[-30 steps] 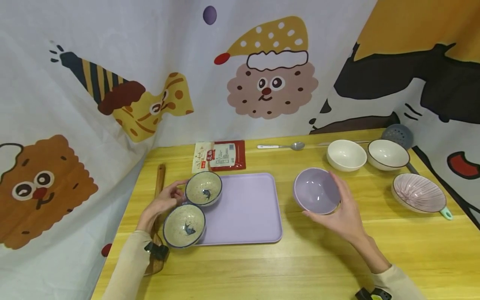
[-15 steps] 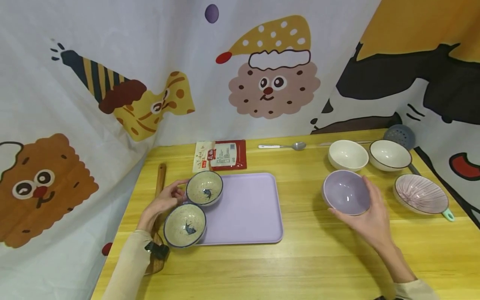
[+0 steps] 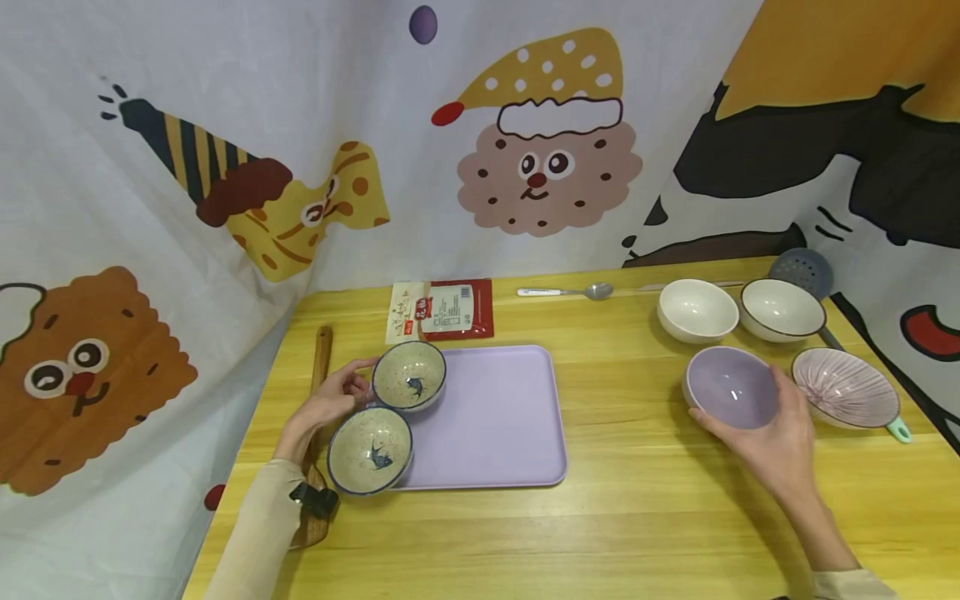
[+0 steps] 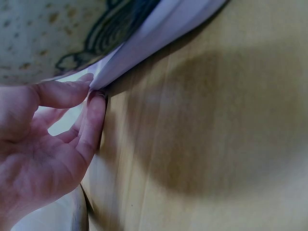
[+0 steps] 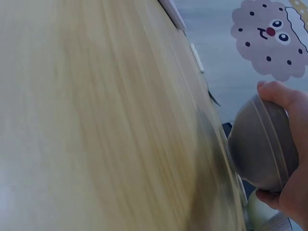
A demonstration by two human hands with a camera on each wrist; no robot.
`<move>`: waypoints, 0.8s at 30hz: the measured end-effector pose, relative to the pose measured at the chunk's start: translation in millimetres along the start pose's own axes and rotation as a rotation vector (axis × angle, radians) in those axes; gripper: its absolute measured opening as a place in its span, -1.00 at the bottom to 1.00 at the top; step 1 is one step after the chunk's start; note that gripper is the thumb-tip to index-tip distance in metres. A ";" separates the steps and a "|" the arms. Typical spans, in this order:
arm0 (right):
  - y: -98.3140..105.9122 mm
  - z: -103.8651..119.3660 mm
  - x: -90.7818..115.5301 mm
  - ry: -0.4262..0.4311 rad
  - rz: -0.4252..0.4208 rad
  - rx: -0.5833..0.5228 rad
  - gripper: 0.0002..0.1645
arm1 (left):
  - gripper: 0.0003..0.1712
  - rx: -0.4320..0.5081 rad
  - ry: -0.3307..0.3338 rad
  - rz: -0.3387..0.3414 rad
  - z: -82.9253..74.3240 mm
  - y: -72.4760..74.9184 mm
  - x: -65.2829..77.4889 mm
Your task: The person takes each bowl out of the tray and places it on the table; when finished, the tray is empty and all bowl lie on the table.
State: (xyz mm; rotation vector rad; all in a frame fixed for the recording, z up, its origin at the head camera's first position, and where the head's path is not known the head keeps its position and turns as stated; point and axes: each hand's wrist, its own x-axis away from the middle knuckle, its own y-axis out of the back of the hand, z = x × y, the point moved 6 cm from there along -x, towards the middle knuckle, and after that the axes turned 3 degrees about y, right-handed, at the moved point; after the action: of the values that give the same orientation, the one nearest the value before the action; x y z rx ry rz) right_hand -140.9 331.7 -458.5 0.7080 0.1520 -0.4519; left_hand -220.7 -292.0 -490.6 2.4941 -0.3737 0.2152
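Note:
My right hand (image 3: 780,437) grips a plain purple bowl (image 3: 731,387) by its right side, thumb at the near rim. In the right wrist view the bowl (image 5: 262,144) shows its outer wall, and a shadow falls on the table beside it. My left hand (image 3: 330,404) is at the left edge of a purple tray (image 3: 495,417). Thumb and fingers pinch the tray's edge (image 4: 132,55) in the left wrist view. Two speckled bowls with blue fish, a far one (image 3: 405,375) and a near one (image 3: 367,450), stand over the tray's left side.
At the right are a white bowl (image 3: 697,312), a brown-rimmed bowl (image 3: 782,312), a striped bowl (image 3: 847,387) and a grey skimmer (image 3: 802,271). A spoon (image 3: 566,292) and a red packet (image 3: 442,310) lie at the back. A wooden spatula (image 3: 318,358) lies left.
My right hand has carried the purple bowl rightward, away from the tray and close to the striped bowl. The left hand, tray and speckled bowls have stayed in place.

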 end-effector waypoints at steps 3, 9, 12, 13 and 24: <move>2.9 -6.0 -2.0 -0.021 -0.016 0.000 0.46 | -0.17 -0.005 -0.004 0.001 -0.2 0.3 0.3; 4.0 -12.2 -3.5 -0.080 0.016 0.032 0.48 | -0.19 -0.006 -0.004 0.001 -3.6 -0.5 2.6; 2.6 -13.9 -4.4 -0.100 0.031 0.044 0.48 | -0.18 -0.010 -0.008 0.002 -3.5 -1.2 2.2; 2.2 -14.2 -4.8 -0.103 0.033 0.050 0.48 | -0.18 -0.009 -0.008 0.001 -2.8 -1.3 1.6; -0.6 -8.8 -10.5 -0.007 0.020 0.085 0.44 | -0.19 -0.007 -0.013 0.008 -2.1 -2.1 0.9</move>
State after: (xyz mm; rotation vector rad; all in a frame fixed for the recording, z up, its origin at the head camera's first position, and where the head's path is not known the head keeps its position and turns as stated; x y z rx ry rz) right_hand -150.4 340.7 -462.5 0.7902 0.1192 -0.4434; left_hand -219.3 -289.3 -489.8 2.4886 -0.3887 0.2003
